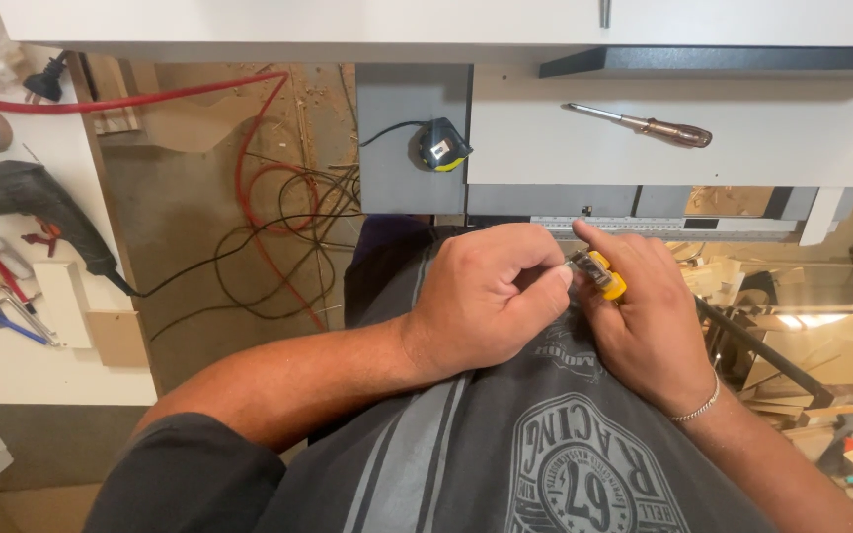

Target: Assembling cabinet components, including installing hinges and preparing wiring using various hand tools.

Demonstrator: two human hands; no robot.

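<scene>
Left hand (486, 296) pinches the metal tip of a small yellow plastic utility knife (599, 273); right hand (644, 316) grips its body.

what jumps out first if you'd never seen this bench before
First, the two hands meeting at centre: the left hand curled in a fist beside the right hand, which holds a small yellow-bodied tool with a metal tip. Next, the tangle of red and black cables on the floor at left. On the white panel above lie a brown-handled screwdriver and a black and yellow tape measure.
</scene>
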